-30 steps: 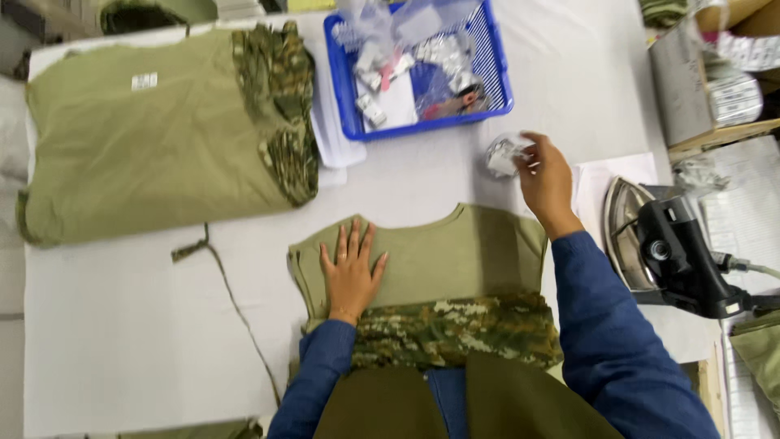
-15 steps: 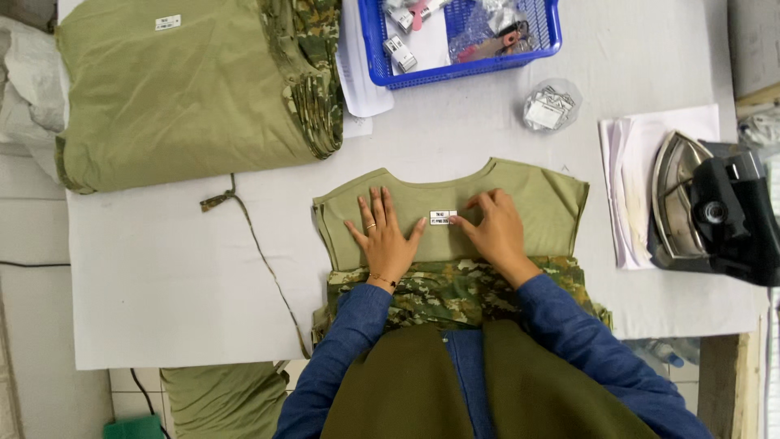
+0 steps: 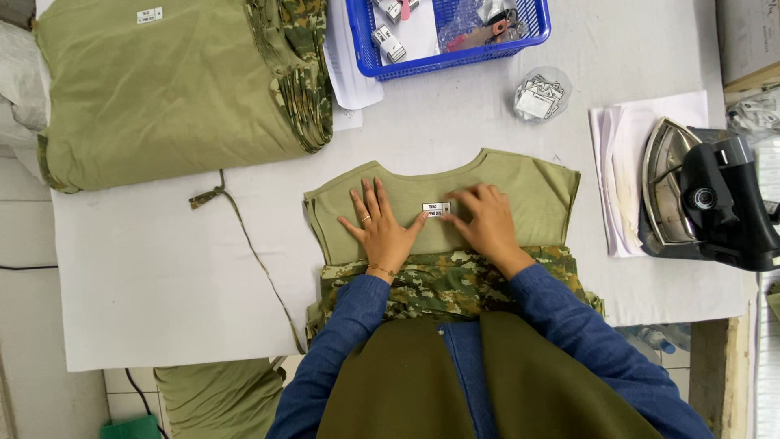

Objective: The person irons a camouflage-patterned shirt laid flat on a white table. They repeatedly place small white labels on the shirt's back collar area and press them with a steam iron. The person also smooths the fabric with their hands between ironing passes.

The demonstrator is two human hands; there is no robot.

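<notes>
Olive knit shirt flat under both hands' fingers, small white label between.

Blue long sleeves, olive vest — ring on left hand.

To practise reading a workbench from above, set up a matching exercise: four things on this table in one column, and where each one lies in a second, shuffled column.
Things
1. small white label
2. blue basket
3. iron
4. stack of olive garments

Places
A. at the table's right edge, beside white papers
B. far left of the table
C. on the olive shirt, between the left hand and the right hand
D. at the table's far edge, above the shirt

Pairs: 1-C, 2-D, 3-A, 4-B
</notes>
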